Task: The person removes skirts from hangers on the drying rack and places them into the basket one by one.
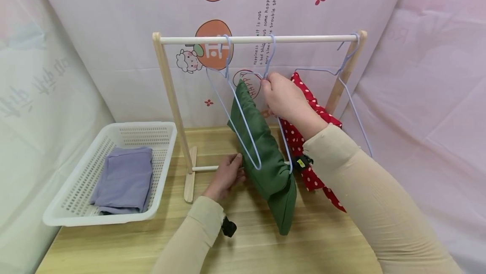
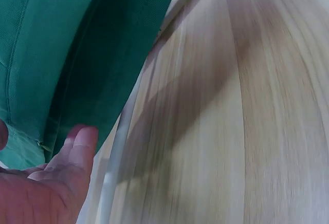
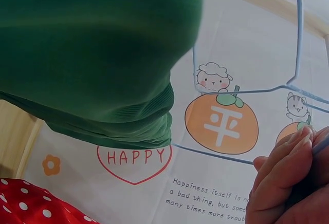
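A green cloth (image 1: 258, 147) hangs folded over the middle blue hanger (image 1: 285, 143), whose hook is on the rack's rod. My right hand (image 1: 284, 96) pinches this hanger near its neck, just under the hook; in the right wrist view the fingers (image 3: 288, 167) close on the blue wire. My left hand (image 1: 225, 177) is low at the cloth's left side. In the left wrist view its fingers (image 2: 82, 144) are extended against the green fabric, with the thumb apart at the frame's edge. A bare blue hanger (image 1: 243, 126) hangs to the left, overlapping the cloth in the head view.
The wooden rack (image 1: 171, 96) with its white rod (image 1: 303, 39) stands on the wood table (image 1: 243, 248). A red polka-dot cloth (image 1: 315, 113) hangs from the right blue hanger (image 1: 355, 105). At left, a white basket (image 1: 161, 181) holds a folded purple cloth (image 1: 123, 179).
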A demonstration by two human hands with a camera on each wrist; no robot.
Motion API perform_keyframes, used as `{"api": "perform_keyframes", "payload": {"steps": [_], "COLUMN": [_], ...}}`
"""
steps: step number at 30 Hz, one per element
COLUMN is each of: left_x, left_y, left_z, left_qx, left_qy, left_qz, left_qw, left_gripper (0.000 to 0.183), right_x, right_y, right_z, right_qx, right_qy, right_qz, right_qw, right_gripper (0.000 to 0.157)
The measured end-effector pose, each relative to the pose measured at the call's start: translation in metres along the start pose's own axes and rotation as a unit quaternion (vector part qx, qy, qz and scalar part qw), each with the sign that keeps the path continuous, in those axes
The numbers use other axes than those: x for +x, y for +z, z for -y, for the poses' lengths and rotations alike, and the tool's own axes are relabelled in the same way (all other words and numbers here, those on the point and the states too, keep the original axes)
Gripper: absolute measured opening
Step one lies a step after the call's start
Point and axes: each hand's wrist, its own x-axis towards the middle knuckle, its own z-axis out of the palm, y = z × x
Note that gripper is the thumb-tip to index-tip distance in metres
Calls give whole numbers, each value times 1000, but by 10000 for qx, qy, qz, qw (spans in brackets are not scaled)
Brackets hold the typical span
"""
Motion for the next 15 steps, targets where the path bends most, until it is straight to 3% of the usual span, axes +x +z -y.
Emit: {"api": "perform_keyframes", "payload": {"steps": [10, 15], "left_x": [5, 6], "left_y": [7, 9], "left_z": [0, 1], "left_qx": [-965, -1310], "left_qy": [-217, -293], "left_qz": [188, 287], "left_qw": [9949, 9905], "left_gripper": [27, 25], "right_x": [1, 1], "right_y": [0, 1], "right_z": [0, 0], "right_qx": [-46, -5], "right_qy": [4, -14], "right_qz": [-20, -20], "right_qw": [10000, 10000], "right_gripper": [34, 35]}}
